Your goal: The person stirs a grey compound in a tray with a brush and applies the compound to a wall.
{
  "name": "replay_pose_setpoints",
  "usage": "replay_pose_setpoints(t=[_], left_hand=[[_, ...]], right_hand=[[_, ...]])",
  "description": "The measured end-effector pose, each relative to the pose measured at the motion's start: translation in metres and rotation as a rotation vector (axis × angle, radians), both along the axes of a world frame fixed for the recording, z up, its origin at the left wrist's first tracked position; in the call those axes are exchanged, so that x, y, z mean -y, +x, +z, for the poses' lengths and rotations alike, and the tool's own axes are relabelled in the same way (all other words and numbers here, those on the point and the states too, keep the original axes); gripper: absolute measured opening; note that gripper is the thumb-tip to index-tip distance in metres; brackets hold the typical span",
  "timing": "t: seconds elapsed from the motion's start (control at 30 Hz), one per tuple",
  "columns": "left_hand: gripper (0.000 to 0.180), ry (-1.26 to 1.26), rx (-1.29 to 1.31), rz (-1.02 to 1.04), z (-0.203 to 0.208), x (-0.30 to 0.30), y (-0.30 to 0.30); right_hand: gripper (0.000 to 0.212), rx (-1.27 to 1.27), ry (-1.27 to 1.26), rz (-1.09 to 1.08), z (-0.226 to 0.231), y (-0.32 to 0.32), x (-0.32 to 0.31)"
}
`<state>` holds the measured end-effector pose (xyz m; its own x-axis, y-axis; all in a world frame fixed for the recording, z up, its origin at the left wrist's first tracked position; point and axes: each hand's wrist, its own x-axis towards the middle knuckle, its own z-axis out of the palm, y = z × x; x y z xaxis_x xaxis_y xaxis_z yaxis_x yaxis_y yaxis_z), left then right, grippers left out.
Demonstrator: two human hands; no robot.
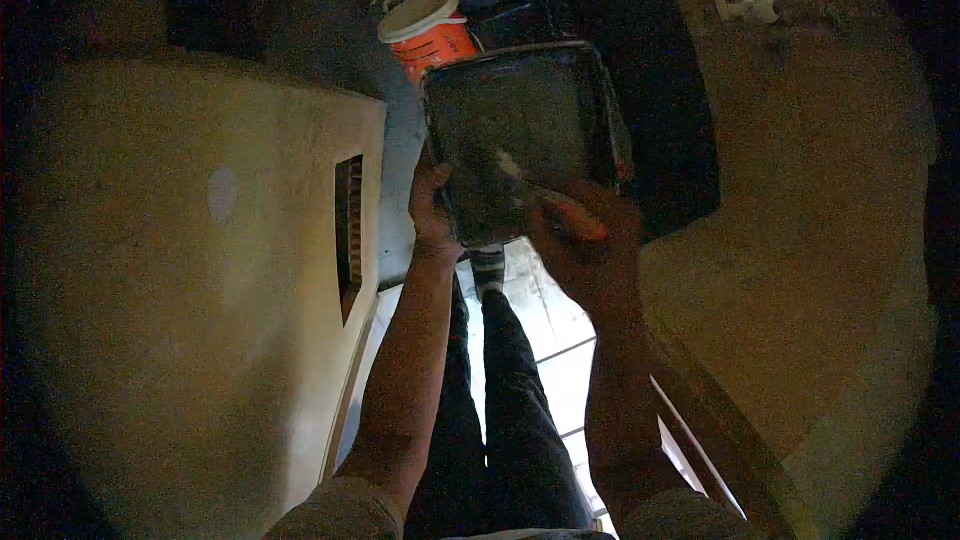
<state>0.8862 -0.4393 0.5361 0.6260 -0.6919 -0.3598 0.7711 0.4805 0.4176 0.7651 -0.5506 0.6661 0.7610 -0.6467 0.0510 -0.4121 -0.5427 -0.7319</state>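
A dark rectangular tray (520, 110) with a raised rim is tilted up in front of me. My left hand (432, 205) grips its left edge, with the fingers partly hidden behind it. At the tray's lower right, my right hand (590, 235) is closed around a small tool with a pale tip (508, 162), which lies over the tray's inner face. A reddish-orange stretch, probably its handle, shows at the fingers. Dim light and blur hide the tool's exact kind. Just beyond the tray stands an orange bucket (440, 40) with a white rim.
A pale wall (180, 270) with a narrow dark slot (349, 235) rises close on my left. Another wall (810, 190) is on the right, with a small white fitting (748, 10). Bright tiled floor (565, 380) shows beside my legs.
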Motion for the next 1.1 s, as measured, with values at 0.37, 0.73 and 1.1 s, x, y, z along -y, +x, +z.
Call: replay_pose_setpoints(t=[0.37,0.73,1.1], left_hand=[[0.063,-0.012,-0.079,-0.091,-0.011,0.005,-0.013],[0.064,-0.104,-0.084,-0.063,-0.027,0.002,-0.024],[0.064,-0.016,-0.106,-0.06,-0.006,0.016,-0.031]], right_hand=[[0.016,0.002,-0.243,-0.063,-0.007,0.001,0.004],[0.019,-0.145,-0.12,-0.164,0.001,-0.013,-0.001],[0.013,0.086,-0.156,-0.134,-0.007,-0.012,-0.005]])
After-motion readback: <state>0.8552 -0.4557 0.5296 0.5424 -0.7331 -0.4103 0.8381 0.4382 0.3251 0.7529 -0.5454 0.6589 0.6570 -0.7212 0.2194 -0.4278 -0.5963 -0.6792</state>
